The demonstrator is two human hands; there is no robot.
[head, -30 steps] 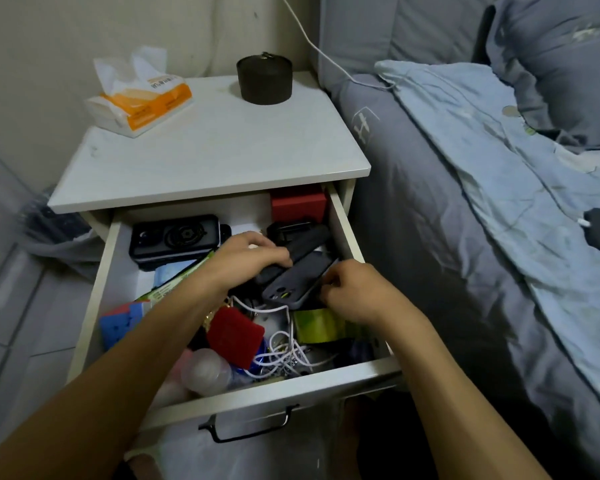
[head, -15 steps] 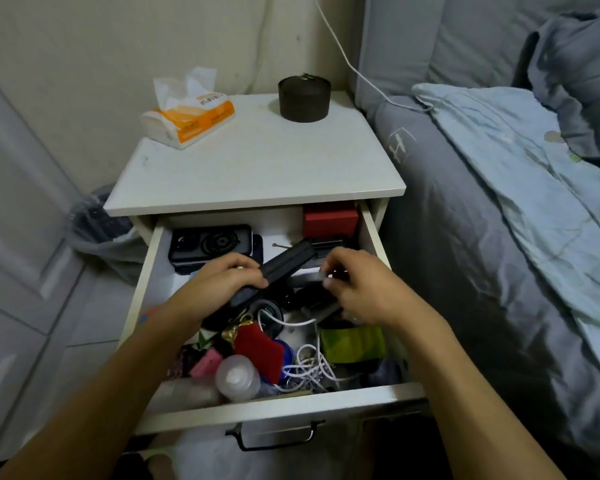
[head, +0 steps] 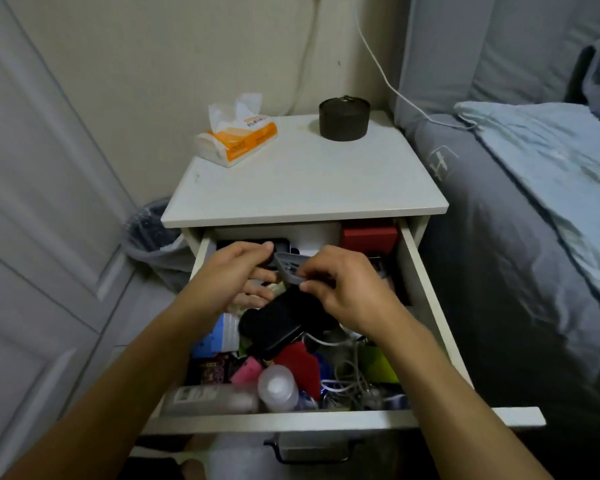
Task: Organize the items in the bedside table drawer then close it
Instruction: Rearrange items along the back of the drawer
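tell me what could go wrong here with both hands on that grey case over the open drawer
The grey case is pinched between the left hand and right hand above the clutter; a slip would likely drop it onto the black case. The white cables near the drawer front might snag when it closes.

Dim, flat indoor light; soft focus, wide-angle bending at edges.

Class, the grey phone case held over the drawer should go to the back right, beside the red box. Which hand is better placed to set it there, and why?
Right. The right hand already pinches the grey phone case and sits nearer the red box; the left hand is across on the drawer's other side.
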